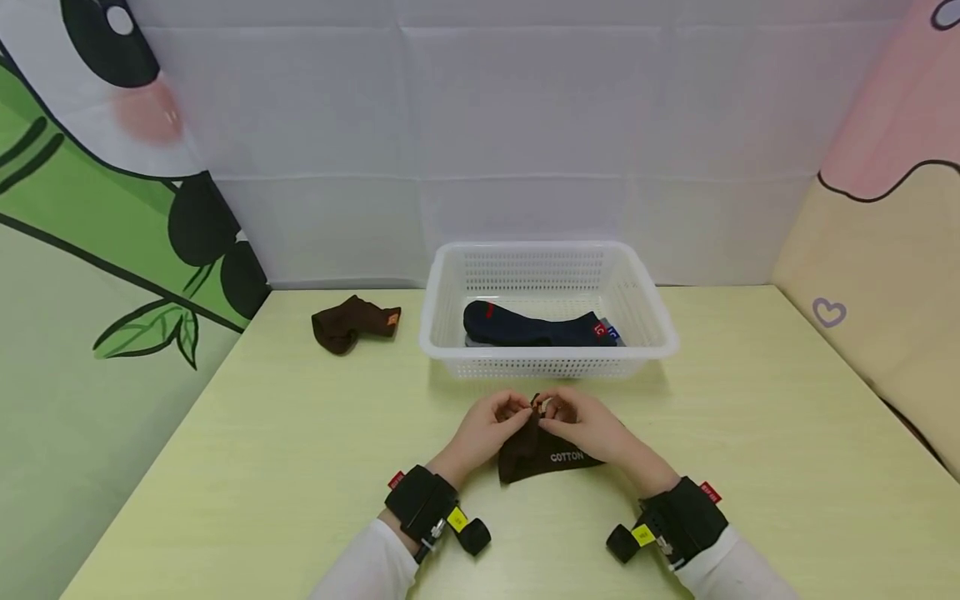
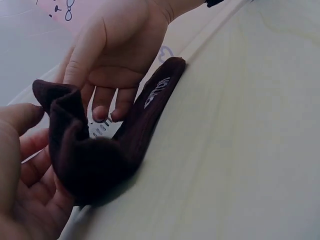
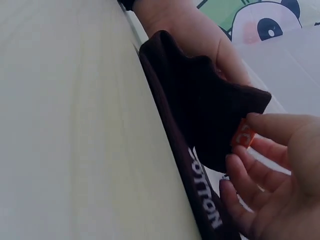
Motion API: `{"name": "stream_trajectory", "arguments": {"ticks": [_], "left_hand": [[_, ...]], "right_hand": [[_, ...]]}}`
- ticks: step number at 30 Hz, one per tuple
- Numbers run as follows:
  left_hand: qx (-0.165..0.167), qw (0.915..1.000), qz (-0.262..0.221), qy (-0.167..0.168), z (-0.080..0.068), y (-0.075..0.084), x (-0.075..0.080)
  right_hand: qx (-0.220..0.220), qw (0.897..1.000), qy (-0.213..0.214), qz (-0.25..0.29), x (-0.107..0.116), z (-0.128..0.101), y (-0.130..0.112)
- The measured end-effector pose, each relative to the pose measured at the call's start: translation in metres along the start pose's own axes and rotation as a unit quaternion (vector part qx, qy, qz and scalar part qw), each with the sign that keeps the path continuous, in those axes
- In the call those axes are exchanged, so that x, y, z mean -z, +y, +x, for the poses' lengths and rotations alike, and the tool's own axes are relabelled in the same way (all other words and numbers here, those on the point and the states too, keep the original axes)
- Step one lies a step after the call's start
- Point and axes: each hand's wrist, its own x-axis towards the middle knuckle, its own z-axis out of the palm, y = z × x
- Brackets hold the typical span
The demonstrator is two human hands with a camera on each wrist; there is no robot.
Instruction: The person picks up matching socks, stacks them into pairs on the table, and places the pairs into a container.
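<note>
Pinching with both hands, the person holds a dark brown sock (image 1: pixel 521 462): the left hand (image 1: pixel 487 427) takes its upper edge between thumb and fingers, and the right hand (image 1: pixel 588 423) grips it by the small orange label (image 3: pixel 243 134), its other fingers loosely bent. This sock is just in front of the white basket (image 1: pixel 551 354); its lower part, printed with the pale word COTTON, seems to rest on the table (image 1: pixel 262 458). I suppose that two hands are used because such limp cloth would otherwise fall together. The knit looks matt and soft, and the raised edge is wavy. To the left of the basket, another brown sock (image 1: pixel 348 325) lies crumpled, also with an orange mark. Inside the basket, whose stiff plastic walls have many small holes, a navy sock (image 1: pixel 532 329) lies lengthwise, smooth and flat, perhaps so placed to fit the long shape.
</note>
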Motion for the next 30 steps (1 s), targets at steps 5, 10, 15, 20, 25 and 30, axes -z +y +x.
{"name": "stream_trajectory", "arguments": {"ticks": [5, 10, 15, 20, 25, 30], "left_hand": [[0.028, 0.9976, -0.061, -0.017, 0.006, -0.019, 0.0], [0.041, 0.9963, -0.075, -0.009, 0.012, -0.038, -0.003], [0.021, 0.9977, -0.062, 0.015, 0.011, -0.04, -0.003], [0.02, 0.9973, -0.058, 0.04, 0.011, -0.038, -0.003], [0.019, 0.9958, -0.065, 0.062, 0.007, -0.022, -0.002], [0.02, 0.9925, -0.072, 0.097, 0.0, -0.003, -0.001]], "right_hand": [[-0.001, 0.999, -0.018, 0.04, -0.004, -0.001, -0.003], [0.019, 0.999, -0.042, 0.021, -0.004, -0.002, -0.004], [0.038, 0.995, -0.089, 0.031, -0.001, -0.005, -0.005], [0.021, 0.993, -0.107, 0.042, 0.003, -0.004, -0.005], [-0.02, 0.996, -0.081, 0.012, 0.025, -0.006, 0.002], [-0.089, 0.992, -0.059, -0.068, 0.051, -0.012, 0.007]]}}
